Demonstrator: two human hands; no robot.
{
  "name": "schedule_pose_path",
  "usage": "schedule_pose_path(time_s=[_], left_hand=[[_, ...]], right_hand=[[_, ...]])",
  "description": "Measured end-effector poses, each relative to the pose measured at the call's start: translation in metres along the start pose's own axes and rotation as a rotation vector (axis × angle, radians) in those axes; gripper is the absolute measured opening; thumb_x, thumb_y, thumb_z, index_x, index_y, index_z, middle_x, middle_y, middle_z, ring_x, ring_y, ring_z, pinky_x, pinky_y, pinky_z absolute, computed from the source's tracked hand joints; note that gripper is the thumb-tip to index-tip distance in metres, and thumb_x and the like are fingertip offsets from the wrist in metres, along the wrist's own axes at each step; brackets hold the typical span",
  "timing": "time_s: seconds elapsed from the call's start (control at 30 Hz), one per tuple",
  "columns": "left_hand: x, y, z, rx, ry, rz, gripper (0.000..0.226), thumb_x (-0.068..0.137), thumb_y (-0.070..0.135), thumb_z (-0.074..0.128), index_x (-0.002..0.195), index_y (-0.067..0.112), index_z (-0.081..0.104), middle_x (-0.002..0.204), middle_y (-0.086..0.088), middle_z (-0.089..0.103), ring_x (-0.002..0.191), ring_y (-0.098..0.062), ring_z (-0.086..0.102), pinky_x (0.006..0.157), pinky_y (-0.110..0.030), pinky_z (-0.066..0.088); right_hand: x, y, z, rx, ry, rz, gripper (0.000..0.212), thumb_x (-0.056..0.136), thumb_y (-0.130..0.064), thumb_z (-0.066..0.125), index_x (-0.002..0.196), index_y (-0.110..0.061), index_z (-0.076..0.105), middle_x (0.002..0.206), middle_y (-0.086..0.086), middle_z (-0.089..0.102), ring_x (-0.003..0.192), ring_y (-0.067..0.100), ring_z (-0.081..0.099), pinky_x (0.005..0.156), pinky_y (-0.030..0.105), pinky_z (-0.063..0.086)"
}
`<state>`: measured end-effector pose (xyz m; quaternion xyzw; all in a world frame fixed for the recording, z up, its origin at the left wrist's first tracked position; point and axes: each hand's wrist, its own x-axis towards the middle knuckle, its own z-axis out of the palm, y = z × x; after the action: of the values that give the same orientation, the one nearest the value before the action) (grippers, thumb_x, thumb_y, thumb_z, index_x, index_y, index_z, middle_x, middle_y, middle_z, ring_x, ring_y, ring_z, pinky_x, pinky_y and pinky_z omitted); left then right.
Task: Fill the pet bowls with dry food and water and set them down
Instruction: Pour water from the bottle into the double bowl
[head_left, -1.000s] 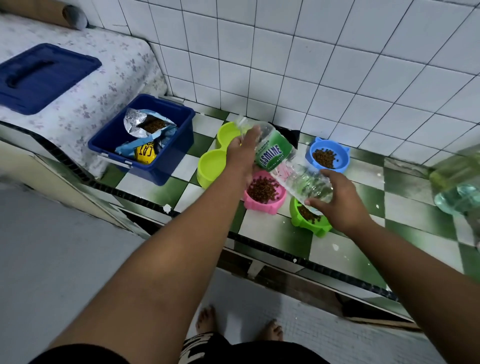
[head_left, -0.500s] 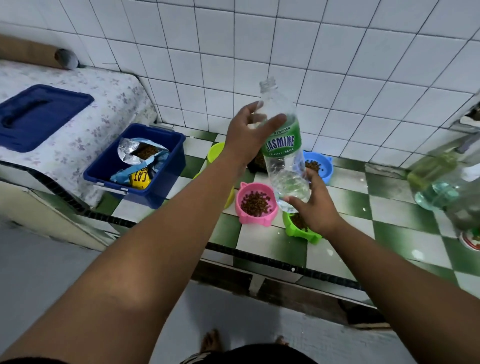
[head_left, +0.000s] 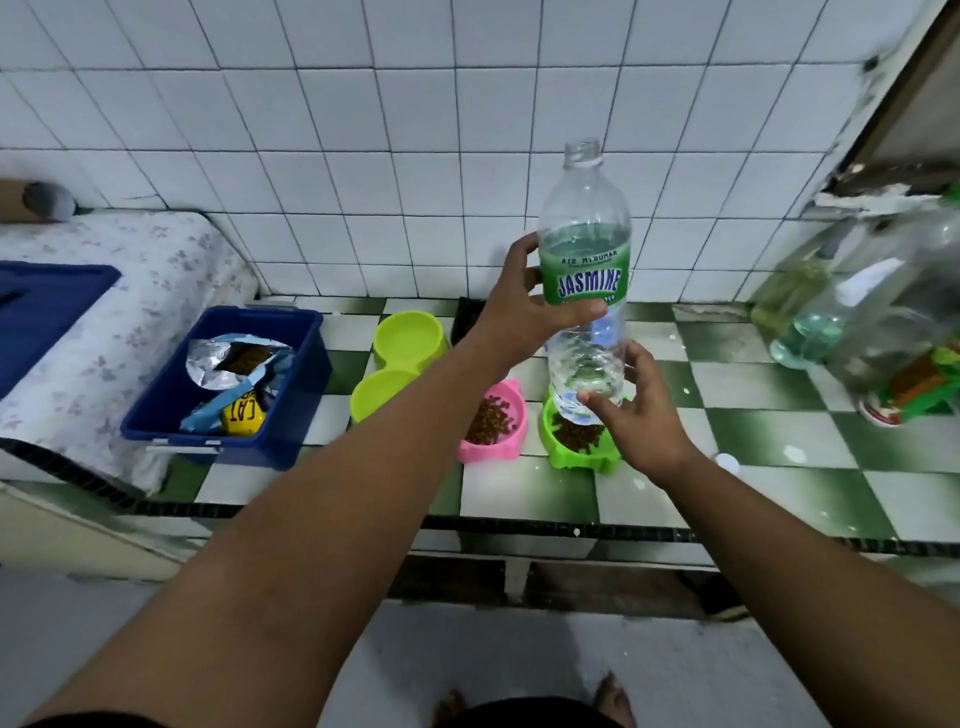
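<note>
Clear plastic water bottle (head_left: 586, 283), uncapped, upright above green bowl (head_left: 582, 461) w/ kibble; gripped at label by left hand (head_left: 519, 306), right hand (head_left: 641, 421) fingers loosely touching base. Pink bowl (head_left: 488, 451) just left.

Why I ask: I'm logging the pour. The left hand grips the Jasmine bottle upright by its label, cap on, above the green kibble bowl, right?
No: the head view shows the Jasmine bottle uncapped, its neck open. Otherwise yes: the left hand grips it upright by its label, above the green kibble bowl.
</note>
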<state>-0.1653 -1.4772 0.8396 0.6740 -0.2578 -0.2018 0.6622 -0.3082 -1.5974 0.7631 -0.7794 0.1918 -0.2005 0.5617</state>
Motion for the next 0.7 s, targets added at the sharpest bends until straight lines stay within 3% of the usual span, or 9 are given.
schedule_pose_path(time_s=[0.13, 0.27, 0.37, 0.47, 0.57, 0.63, 0.7], left_hand=[[0.013, -0.011, 0.043, 0.070, -0.013, -0.032, 0.077, 0.060, 0.023, 0.099, 0.126, 0.019, 0.059, 0.118, 0.001, 0.073, 0.104, -0.015, 0.073, 0.094, -0.043, 0.060], [0.021, -0.024, 0.093, 0.099, -0.013, -0.029, 0.072, 0.062, 0.021, 0.098, 0.124, 0.017, 0.063, 0.111, 0.005, 0.075, 0.102, -0.008, 0.071, 0.091, -0.031, 0.059], [0.028, -0.037, 0.127, 0.122, -0.042, -0.038, 0.076, 0.064, 0.017, 0.098, 0.129, 0.015, 0.058, 0.117, 0.003, 0.072, 0.105, -0.010, 0.070, 0.088, -0.026, 0.059], [0.038, -0.043, 0.157, 0.209, -0.101, -0.033, 0.080, 0.061, 0.029, 0.099, 0.129, 0.024, 0.056, 0.118, 0.010, 0.071, 0.106, -0.005, 0.068, 0.090, -0.026, 0.058], [0.045, -0.046, 0.180, 0.239, -0.138, -0.042, 0.076, 0.065, 0.024, 0.098, 0.128, 0.027, 0.056, 0.116, 0.014, 0.067, 0.093, 0.012, 0.063, 0.074, -0.008, 0.051], [0.053, -0.052, 0.192, 0.235, -0.153, -0.041, 0.078, 0.065, 0.021, 0.098, 0.131, 0.022, 0.057, 0.120, 0.010, 0.069, 0.091, 0.014, 0.064, 0.072, -0.008, 0.051], [0.059, -0.059, 0.201, 0.240, -0.175, -0.046, 0.078, 0.064, 0.020, 0.098, 0.131, 0.021, 0.057, 0.121, 0.009, 0.070, 0.095, 0.013, 0.065, 0.075, -0.010, 0.052]], right_hand=[[-0.001, 0.027, -0.038, -0.007, 0.027, 0.004, 0.075, 0.077, -0.022, 0.082, 0.140, -0.026, 0.041, 0.133, 0.002, 0.055, 0.125, 0.013, 0.054, 0.102, 0.052, 0.050], [-0.001, 0.046, -0.080, -0.033, 0.039, 0.040, 0.068, 0.079, -0.002, 0.080, 0.134, -0.017, 0.044, 0.121, -0.011, 0.058, 0.109, -0.009, 0.056, 0.101, 0.040, 0.051], [0.002, 0.063, -0.110, -0.055, 0.048, 0.081, 0.071, 0.076, -0.003, 0.083, 0.134, -0.015, 0.044, 0.127, 0.004, 0.058, 0.118, 0.017, 0.059, 0.103, 0.042, 0.050], [0.009, 0.079, -0.137, -0.063, 0.071, 0.123, 0.069, 0.075, 0.005, 0.080, 0.132, -0.012, 0.045, 0.124, 0.008, 0.060, 0.111, 0.022, 0.061, 0.096, 0.031, 0.052], [0.014, 0.092, -0.153, -0.075, 0.099, 0.165, 0.068, 0.076, 0.003, 0.080, 0.134, -0.008, 0.045, 0.119, 0.005, 0.062, 0.103, 0.013, 0.063, 0.090, 0.028, 0.053], [0.019, 0.100, -0.163, -0.085, 0.107, 0.197, 0.061, 0.078, 0.005, 0.077, 0.130, -0.009, 0.048, 0.108, -0.003, 0.064, 0.093, -0.006, 0.063, 0.085, 0.025, 0.052], [0.024, 0.106, -0.171, -0.108, 0.118, 0.208, 0.052, 0.081, 0.006, 0.073, 0.127, -0.007, 0.053, 0.102, -0.008, 0.065, 0.084, -0.015, 0.061, 0.081, 0.013, 0.050]])
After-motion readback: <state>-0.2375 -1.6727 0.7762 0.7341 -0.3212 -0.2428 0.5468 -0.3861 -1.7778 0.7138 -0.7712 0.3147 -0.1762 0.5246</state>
